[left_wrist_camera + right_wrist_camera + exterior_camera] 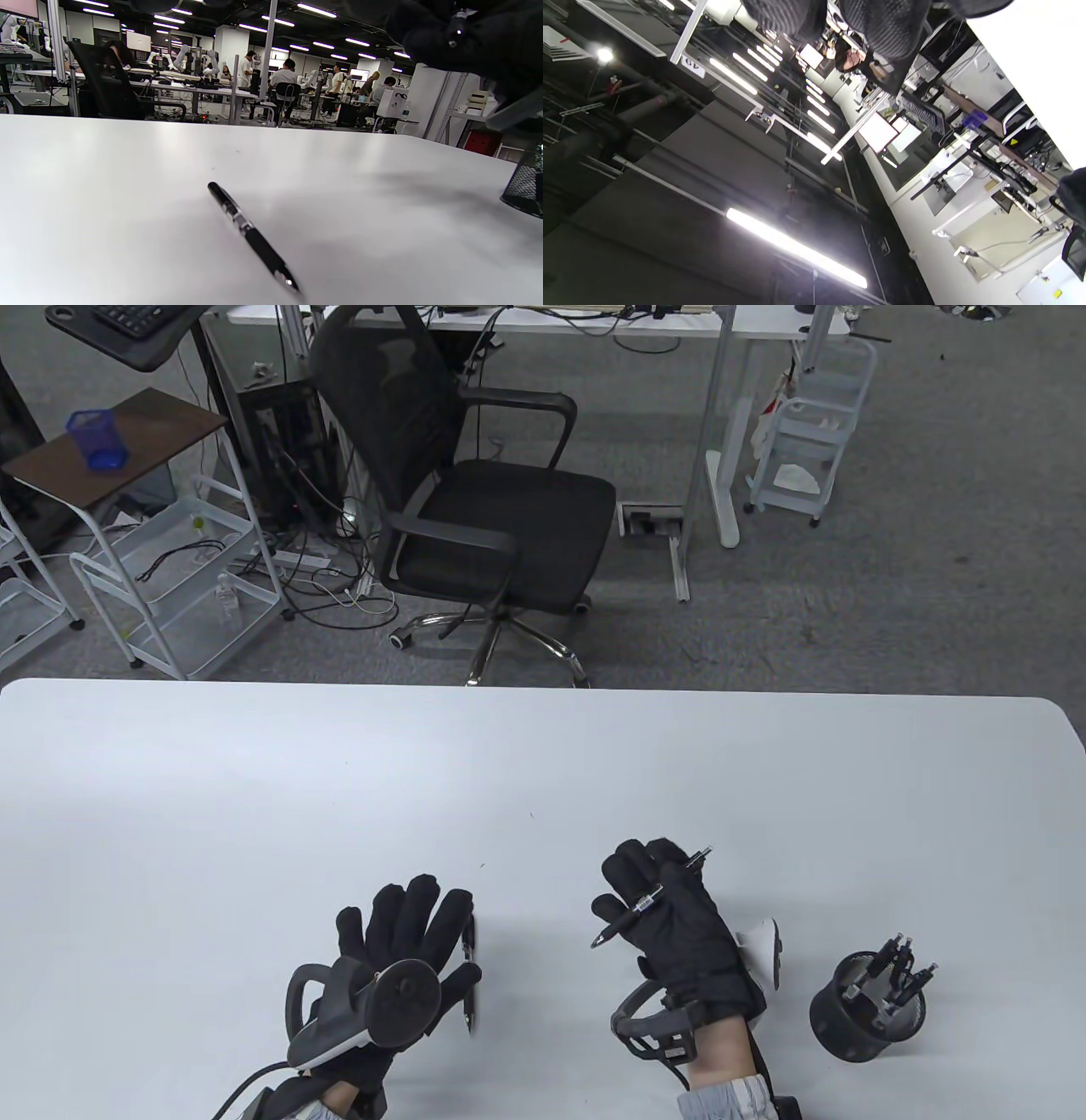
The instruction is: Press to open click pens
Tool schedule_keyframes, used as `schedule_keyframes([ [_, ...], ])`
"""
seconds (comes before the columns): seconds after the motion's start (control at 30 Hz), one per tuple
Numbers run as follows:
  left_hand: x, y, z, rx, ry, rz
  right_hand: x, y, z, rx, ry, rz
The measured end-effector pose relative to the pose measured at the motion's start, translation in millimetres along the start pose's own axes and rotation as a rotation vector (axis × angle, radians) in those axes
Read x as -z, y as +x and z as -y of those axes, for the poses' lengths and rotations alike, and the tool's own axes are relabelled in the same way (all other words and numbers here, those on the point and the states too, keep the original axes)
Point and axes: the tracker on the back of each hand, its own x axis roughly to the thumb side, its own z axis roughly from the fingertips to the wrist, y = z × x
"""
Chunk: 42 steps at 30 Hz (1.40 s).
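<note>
My right hand [657,912] holds a black click pen [649,895] slantwise across its curled fingers, tip toward the lower left and clip end toward the upper right, a little above the white table [254,814]. My left hand [399,933] is palm down with the fingers spread and holds nothing. A second black pen [468,976] lies on the table just right of it, and shows lying free in the left wrist view [250,237]. The right wrist view looks at the ceiling, with only gloved fingers [882,21] at its top edge.
A black mesh pen cup [853,1014] with several pens stands on the table right of my right hand; its wall shows in the left wrist view [526,186]. An office chair [475,500] stands beyond the table's far edge.
</note>
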Motion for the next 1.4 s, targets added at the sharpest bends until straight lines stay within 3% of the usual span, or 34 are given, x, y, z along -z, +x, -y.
schedule_keyframes([
  [0.13,0,0,0,0.0,-0.003,0.0,0,-1,-5,-0.001,0.044,-0.005],
  [0.43,-1,1,0,0.005,-0.003,-0.001,-7,-11,-4,0.108,0.021,-0.042],
  [1.4,-1,2,-1,0.008,0.001,-0.003,-10,-10,-4,0.139,0.023,0.001],
])
